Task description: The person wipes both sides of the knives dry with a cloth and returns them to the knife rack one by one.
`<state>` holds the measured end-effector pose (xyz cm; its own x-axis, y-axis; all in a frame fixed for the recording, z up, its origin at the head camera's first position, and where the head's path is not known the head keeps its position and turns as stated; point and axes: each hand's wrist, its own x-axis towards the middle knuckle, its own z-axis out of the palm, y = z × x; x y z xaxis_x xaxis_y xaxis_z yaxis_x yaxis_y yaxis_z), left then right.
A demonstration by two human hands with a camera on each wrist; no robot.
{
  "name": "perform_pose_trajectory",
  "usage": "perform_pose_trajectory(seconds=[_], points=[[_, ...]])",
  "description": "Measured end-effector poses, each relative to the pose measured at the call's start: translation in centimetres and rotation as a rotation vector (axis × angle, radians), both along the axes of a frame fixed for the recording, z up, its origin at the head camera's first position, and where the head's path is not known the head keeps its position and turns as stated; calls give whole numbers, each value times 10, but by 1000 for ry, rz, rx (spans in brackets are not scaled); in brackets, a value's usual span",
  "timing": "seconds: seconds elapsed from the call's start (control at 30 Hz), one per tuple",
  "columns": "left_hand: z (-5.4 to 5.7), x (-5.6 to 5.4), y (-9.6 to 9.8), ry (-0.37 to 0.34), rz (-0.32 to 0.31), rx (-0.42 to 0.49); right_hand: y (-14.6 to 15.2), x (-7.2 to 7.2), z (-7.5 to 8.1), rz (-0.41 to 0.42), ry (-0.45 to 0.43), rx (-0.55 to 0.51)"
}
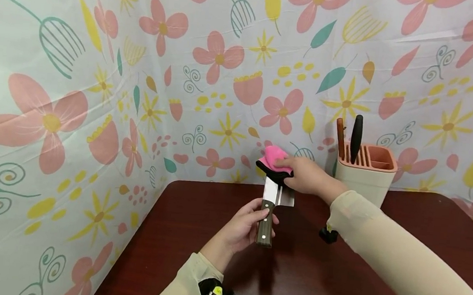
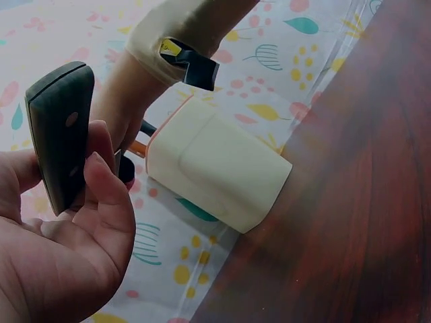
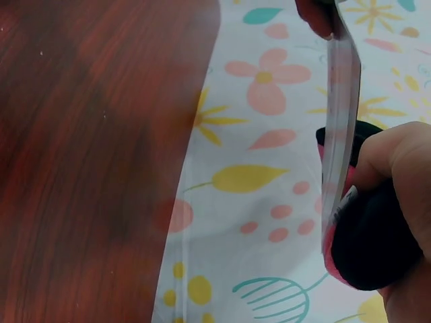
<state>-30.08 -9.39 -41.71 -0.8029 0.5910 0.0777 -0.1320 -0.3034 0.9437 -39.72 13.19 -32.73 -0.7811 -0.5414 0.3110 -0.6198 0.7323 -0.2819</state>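
The cleaver [image 1: 270, 192] is at the centre of the head frame, raised above the surface [image 1: 428, 246], its handle pointing to the lower edge and its blade to the upper. The left hand [image 1: 242, 228] grips the dark, riveted handle, thumb laid along its upper face and the fingers closed behind it. The right hand [image 1: 307, 175], right of centre, holds a pink and black cloth [image 1: 276, 156] pinched about the far part of the blade; in the right wrist view the cloth shows on both sides of the metal.

One container is noted: a knife holder [image 1: 363, 181], upright at the right of the head frame, towards the back of the surface. Its body is cream and its top insert orange. The left portion of the insert is slotted and bears two items, a black handle [image 1: 356, 137] and a brown handle [image 1: 340, 137], both standing upward; what lies below the slots is hidden. The right portion is an open compartment with a partition. A floral sheet [image 1: 214, 117] hangs behind the surface. Each sleeve carries a black strap at the wrist.
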Motion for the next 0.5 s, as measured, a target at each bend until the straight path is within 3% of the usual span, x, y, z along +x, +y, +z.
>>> perform_pose_trajectory(seconds=[0.5], points=[[-3, -2, 0, -19, 56, 3, -6, 22, -24, 44, -19, -199]])
